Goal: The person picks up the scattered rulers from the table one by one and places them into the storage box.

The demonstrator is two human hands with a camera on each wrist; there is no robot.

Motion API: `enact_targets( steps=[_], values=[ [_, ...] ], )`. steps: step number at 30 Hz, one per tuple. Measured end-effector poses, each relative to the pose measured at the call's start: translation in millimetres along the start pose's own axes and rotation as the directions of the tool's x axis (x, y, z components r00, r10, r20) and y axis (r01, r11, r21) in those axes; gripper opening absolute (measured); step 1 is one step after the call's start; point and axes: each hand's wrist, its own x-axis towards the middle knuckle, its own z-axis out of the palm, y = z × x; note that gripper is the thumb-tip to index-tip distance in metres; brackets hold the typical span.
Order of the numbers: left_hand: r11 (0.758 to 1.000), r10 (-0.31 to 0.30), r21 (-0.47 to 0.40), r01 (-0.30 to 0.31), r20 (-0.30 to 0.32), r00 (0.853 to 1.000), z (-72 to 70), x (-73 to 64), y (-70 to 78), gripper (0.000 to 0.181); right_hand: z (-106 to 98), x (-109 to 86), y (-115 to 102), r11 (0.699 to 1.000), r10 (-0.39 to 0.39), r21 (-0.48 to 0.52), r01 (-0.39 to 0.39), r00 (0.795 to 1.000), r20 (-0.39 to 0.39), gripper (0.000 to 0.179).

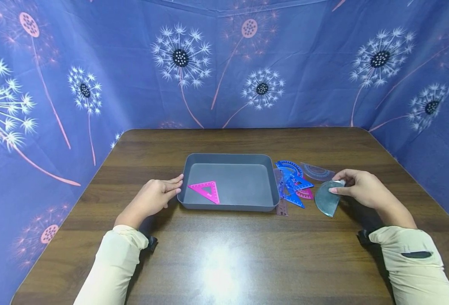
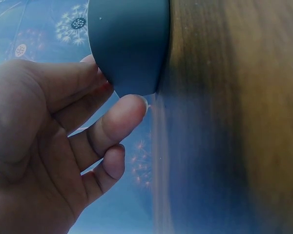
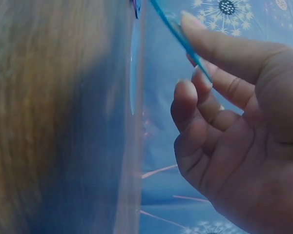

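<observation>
At the grey tray's (image 1: 247, 180) left end is my left hand (image 1: 157, 195), its fingertips right at the rim and its fingers fairly straight. The left wrist view shows these fingertips against the tray's side wall (image 2: 129, 46). Inside the tray, a pink set square (image 1: 208, 191) lies flat at the left. My right hand (image 1: 365, 190) pinches a translucent greenish protractor (image 1: 327, 198) between thumb and fingers, at the right of the tray. In the right wrist view the protractor (image 3: 178, 34) shows edge-on, tilted, with the other fingers curled beneath.
Right of the tray lies a loose pile of blue set squares (image 1: 294, 197), a blue protractor (image 1: 291, 166) and a pink protractor (image 1: 305, 193). A clear ruler (image 1: 282, 207) lies along the tray's right side. Behind the pile is a clear protractor (image 1: 317, 173). Patterned cloth (image 1: 216, 63) hangs behind the wooden table (image 1: 171, 254).
</observation>
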Motion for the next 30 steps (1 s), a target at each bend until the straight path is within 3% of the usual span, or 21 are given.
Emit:
enact_targets(
  steps=[9,19,24,30],
  values=[
    [1.000,-0.006,0.007,0.006,0.012,1.000,0.3,0.5,0.9,0.035,-1.4,-3.9,-8.4,0.994,-0.010,0.111,0.011,1.000,-0.005,0.025],
    [1.000,-0.014,0.009,0.014,-0.002,1.000,-0.8,-0.3,0.2,0.035,0.4,-2.4,-32.0,0.970,0.101,0.233,-0.066,0.984,-0.143,0.037],
    [1.000,-0.018,0.009,0.018,0.002,1.000,-1.1,-0.1,1.3,0.035,2.7,-1.7,-49.6,0.966,0.086,0.259,-0.025,0.970,-0.228,0.033],
    [1.000,-0.026,0.007,0.026,0.004,1.000,-1.3,-0.2,3.4,0.035,8.1,3.8,-69.8,0.939,0.029,0.341,0.048,0.976,-0.216,0.032]
  ],
)
